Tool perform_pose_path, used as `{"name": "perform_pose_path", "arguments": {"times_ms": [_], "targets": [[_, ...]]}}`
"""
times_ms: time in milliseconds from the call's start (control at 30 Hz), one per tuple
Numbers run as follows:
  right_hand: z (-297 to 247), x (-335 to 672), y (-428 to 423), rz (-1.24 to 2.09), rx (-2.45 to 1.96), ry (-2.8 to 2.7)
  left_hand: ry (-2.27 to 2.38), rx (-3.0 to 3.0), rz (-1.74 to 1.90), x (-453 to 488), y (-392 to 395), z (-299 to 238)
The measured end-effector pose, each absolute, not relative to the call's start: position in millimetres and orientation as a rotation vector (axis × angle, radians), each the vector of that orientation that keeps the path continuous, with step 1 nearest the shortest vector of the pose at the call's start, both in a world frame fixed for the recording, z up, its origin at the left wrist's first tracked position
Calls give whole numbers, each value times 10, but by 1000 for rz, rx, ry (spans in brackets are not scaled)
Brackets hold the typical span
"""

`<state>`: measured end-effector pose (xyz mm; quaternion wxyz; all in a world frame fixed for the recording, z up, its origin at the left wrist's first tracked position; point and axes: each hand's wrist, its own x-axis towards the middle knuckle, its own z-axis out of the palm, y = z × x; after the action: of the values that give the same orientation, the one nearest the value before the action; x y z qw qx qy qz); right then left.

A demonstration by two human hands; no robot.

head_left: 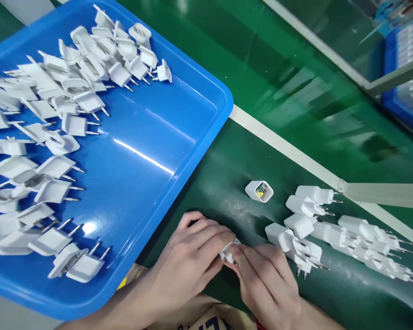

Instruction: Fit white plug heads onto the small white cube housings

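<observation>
My left hand (pixel 189 263) and my right hand (pixel 266 279) meet at the near edge of the green mat, both pinching one small white charger part (pixel 228 251) between their fingertips. Most of that part is hidden by my fingers. Just beyond them an open white charger shell (pixel 259 190) lies on the mat, its yellow and green inside showing. To the right of my right hand lies a heap of assembled white plug chargers (pixel 333 233) with metal pins pointing right.
A big blue tray (pixel 147 151) on the left holds several white plug covers (pixel 55 137) with pins, crowded along its left side. A white strip (pixel 289 151) crosses the green surface diagonally. A grey metal bracket (pixel 382 195) sits at right; blue bins (pixel 404 68) stand far right.
</observation>
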<state>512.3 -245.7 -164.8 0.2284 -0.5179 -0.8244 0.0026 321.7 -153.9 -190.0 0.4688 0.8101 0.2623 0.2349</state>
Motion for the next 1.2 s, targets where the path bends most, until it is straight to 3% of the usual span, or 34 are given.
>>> {"name": "perform_pose_path", "arguments": {"times_ms": [233, 467, 700, 867, 1200], "targets": [[-1667, 5051, -2340, -212, -1392, -2268, 662, 2063, 593, 3221, -1543, -1893], [-1451, 5017, -2424, -153, -1613, -2254, 682, 2271, 634, 3206, -1587, -1936], [-1269, 5745, -3223, -346, -2068, -1543, 890, 2412, 635, 3273, -1628, -2095], [-1597, 6009, -3352, -10, -2250, -1673, 952, 2444, 497, 3755, -1655, -2006], [-1545, 6179, -3581, 7, -2189, -1685, 1203, 2122, 314, 4298, -1816, -1808]]}}
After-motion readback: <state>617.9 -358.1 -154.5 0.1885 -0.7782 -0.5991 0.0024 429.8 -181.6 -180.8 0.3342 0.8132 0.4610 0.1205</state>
